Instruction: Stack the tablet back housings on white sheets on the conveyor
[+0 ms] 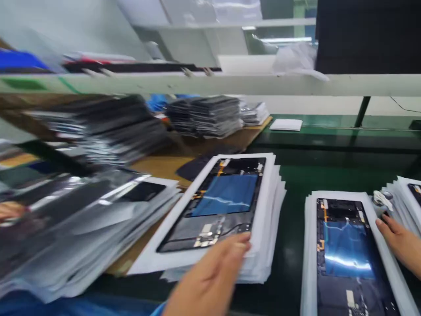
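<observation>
Head view records two hands at work over stacks of white trays on a green bench mat (332, 175). Each top tray holds a dark tablet housing with a blue film panel, gold flex strips and a small circuit board. Left hand (210, 276) lies at the near right corner of the middle stack (271, 206), its fingers (241, 243) close together and lightly curled against the top tray's edge; contact is evident, but a firm grip cannot be confirmed. Right hand (399, 245) is at the far right of the frame, its fingers (384, 226) partly spread at the upper right corner of the right stack (311, 250). Whether they have hold of that tray cannot be told. A small silver-and-white item (383, 199) sits just beyond them, beside a third stack (406, 197) at the frame edge. Film-wrapped sheets (82, 219) are piled toward the left on a brown board (158, 169), where a blurred hand (9, 210), apparently a co-worker's, shows at the edge. Dark stacks (204, 116) stand at the board's far end, and a white card (286, 125) lies on the far bench. No brand, label or writing is legible on any item.
</observation>
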